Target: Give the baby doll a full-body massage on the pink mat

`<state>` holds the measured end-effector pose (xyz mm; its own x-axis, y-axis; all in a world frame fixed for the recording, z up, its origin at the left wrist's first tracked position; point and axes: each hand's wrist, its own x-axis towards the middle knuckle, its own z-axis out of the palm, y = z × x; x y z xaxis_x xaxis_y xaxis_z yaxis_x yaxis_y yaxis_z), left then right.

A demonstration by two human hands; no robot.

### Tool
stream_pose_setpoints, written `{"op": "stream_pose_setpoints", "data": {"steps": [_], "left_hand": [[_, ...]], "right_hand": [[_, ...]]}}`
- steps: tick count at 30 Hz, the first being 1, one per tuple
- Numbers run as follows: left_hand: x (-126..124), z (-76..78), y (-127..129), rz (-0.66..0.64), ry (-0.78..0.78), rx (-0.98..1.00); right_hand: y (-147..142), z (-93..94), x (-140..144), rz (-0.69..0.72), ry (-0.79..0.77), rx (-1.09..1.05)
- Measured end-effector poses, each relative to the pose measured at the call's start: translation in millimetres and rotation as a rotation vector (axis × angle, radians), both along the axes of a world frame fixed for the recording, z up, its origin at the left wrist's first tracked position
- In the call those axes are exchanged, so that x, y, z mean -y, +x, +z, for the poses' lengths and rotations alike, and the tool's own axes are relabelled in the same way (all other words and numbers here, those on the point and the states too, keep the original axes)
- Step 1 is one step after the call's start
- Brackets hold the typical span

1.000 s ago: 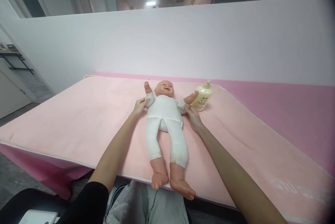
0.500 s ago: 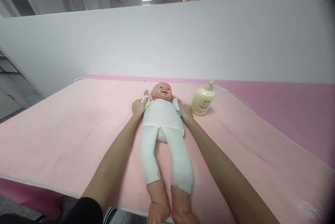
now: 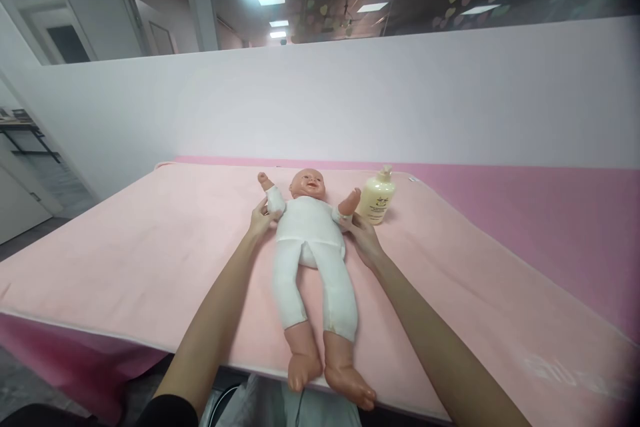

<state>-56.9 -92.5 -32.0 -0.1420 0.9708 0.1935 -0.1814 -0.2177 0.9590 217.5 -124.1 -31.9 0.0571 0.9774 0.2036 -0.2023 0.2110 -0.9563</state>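
Observation:
A baby doll (image 3: 309,227) with a white cloth body lies on its back, its feet toward me. My left hand (image 3: 262,220) is closed around the doll's upper arm on the left side, with that forearm pointing up and outward. On the other side, my right hand (image 3: 365,238) holds the doll's other arm near the elbow; some of its fingers are hidden behind the arm. Just beyond my right hand stands a pale yellow pump bottle (image 3: 376,202), upright and close to the doll's raised hand.
A pink towel (image 3: 175,247) covers the table under the doll. Bright pink table cover (image 3: 540,227) shows along the right and back. A white partition wall (image 3: 350,100) rises behind the table. The doll's feet reach the front edge.
The doll's arms have been raised and spread outward, and its hands now show clearly. Both my hands have shifted lower along its arms. The camera view has tilted up slightly.

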Motion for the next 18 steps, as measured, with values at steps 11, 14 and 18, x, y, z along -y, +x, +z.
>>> {"op": "stream_pose_setpoints", "data": {"steps": [11, 14, 18], "left_hand": [[22.8, 2.1, -6.1, -0.081, 0.047, -0.015], [17.9, 7.4, -0.2, -0.123, 0.031, -0.017], [5.3, 10.7, 6.9, -0.091, 0.045, -0.015]], "right_hand": [[6.5, -11.3, 5.1, -0.013, 0.000, -0.065], [2.9, -6.7, -1.3, -0.018, 0.031, -0.056], [-2.5, -2.6, -20.1, -0.147, 0.068, 0.072]]}}
